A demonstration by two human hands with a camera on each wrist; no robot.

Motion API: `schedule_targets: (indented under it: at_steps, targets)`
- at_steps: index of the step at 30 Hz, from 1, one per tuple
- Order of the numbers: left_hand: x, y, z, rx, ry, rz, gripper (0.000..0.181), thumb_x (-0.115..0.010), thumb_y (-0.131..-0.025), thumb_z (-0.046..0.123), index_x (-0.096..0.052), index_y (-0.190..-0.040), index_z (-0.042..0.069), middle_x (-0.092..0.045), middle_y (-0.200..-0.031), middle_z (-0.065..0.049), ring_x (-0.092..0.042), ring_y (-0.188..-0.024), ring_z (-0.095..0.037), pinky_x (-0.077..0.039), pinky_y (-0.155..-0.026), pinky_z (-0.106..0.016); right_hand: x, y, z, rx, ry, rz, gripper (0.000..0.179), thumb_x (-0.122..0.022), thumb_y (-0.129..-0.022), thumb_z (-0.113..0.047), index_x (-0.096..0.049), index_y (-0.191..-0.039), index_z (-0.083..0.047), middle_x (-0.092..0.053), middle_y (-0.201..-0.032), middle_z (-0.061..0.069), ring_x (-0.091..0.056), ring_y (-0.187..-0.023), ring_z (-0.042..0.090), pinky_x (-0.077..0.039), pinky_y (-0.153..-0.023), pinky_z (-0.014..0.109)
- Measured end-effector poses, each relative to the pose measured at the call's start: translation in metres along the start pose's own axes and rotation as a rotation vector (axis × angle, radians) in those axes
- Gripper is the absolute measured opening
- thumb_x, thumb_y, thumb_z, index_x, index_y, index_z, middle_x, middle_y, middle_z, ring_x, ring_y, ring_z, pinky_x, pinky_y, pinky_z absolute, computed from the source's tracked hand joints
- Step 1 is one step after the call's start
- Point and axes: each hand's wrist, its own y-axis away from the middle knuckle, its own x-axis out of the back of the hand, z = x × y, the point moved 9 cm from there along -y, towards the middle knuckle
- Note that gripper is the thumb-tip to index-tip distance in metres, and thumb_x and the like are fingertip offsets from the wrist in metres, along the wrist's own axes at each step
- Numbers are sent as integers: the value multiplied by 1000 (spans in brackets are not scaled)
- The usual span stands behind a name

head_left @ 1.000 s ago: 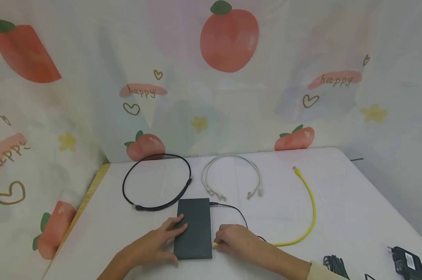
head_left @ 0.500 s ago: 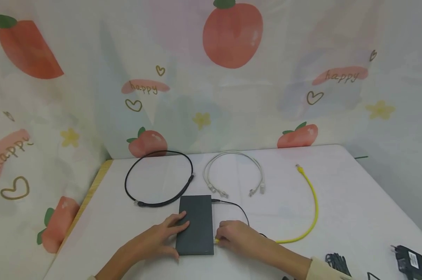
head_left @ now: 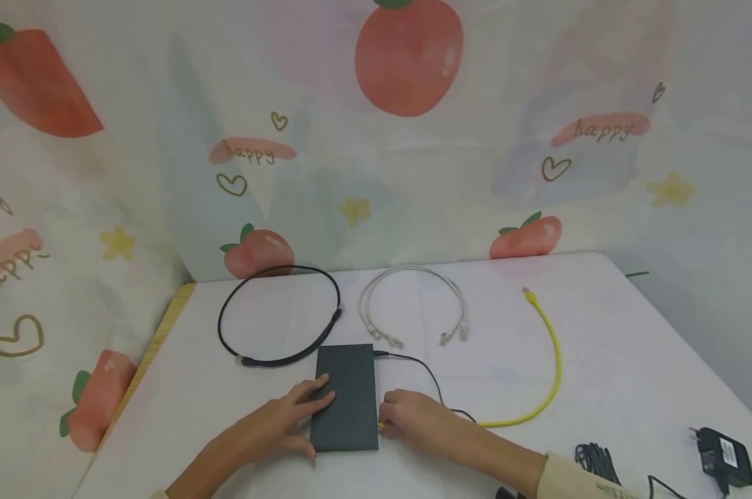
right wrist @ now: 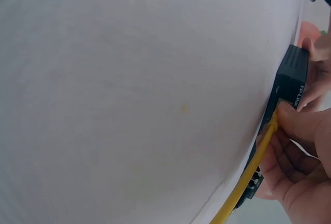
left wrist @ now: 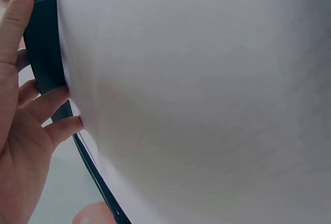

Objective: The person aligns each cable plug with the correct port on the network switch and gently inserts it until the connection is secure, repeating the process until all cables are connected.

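Observation:
A black TP-LINK network switch [head_left: 345, 398] lies flat on the white table in the head view. My left hand [head_left: 274, 429] is spread at its left edge, two fingertips reaching onto the top and the thumb by the near left corner. In the left wrist view, its fingers [left wrist: 50, 105] lie against the switch's dark side. My right hand [head_left: 427, 424] pinches the plug end of a yellow Ethernet cable [right wrist: 249, 171] right at the port side of the switch; the fingers hide most of the plug. A thin black power lead [head_left: 413, 360] runs from the switch's far right corner.
Behind the switch lie a coiled black cable [head_left: 220, 320] and coiled white Ethernet cables [head_left: 363, 305]. The yellow cable's free end [head_left: 529, 296] points toward the back right. A black power adapter [head_left: 723, 457] and a bundled black cord [head_left: 597, 463] sit at the front right.
The right hand keeps its pinch on the yellow cable's plug, which now sits tighter against the switch's side. The left hand stays in place; the head view tilts slightly.

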Motion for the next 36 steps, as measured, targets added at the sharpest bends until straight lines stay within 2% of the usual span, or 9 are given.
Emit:
schedule_targets:
  at_steps: [4,9,17,25,32,36]
  targets:
    - [1,2,1,-30,-3,27,83,-70,-75,48,-39,-145,16,-21,-154,-4,-36,-132,-25,-45,-93,-42,0,-3,-1,6,5,-3,4,-71,-84,-13,-69,-85,-11,-53,-75,-11,-45,-66,-2,-44,-61,14]
    - [4,0,2,-27,-5,40,84,-70,-75,50,-39,-145,17,-22,-153,-4,-37,-131,-26,-45,-92,-44,-2,-5,6,-54,-26,-37,7,-73,-82,-15,-67,-84,-12,-52,-75,-11,-44,-65,-1,-44,-60,16]
    - [1,0,1,37,38,-48,85,-66,-80,53,-29,-149,23,-10,-156,0,-27,-136,-27,-38,-99,-46,-2,0,16,-119,-37,-65,12,-75,-80,-16,-66,-84,-11,-52,-75,-10,-46,-65,1,-45,-60,19]
    - [-1,5,1,10,26,-40,83,-64,-81,52,-29,-149,19,-11,-156,-2,-28,-135,-27,-40,-99,-43,-3,3,10,-29,-65,-22,11,-75,-80,-15,-65,-77,-13,-50,-70,-12,-42,-62,0,-42,-59,16]
    - [-1,4,3,-32,19,-15,84,-66,-79,49,-33,-148,15,-16,-155,-7,-30,-134,-30,-41,-98,-41,-5,3,10,-14,-39,-17,11,-75,-78,-17,-65,-79,-14,-50,-71,-14,-42,-64,-1,-42,-59,15]
    - [-1,1,2,-22,34,-17,83,-67,-79,48,-32,-148,15,-15,-155,-6,-30,-135,-30,-41,-98,-41,-1,3,9,-6,-11,-6,12,-76,-77,-16,-65,-77,-13,-49,-70,-13,-42,-63,0,-41,-58,16]
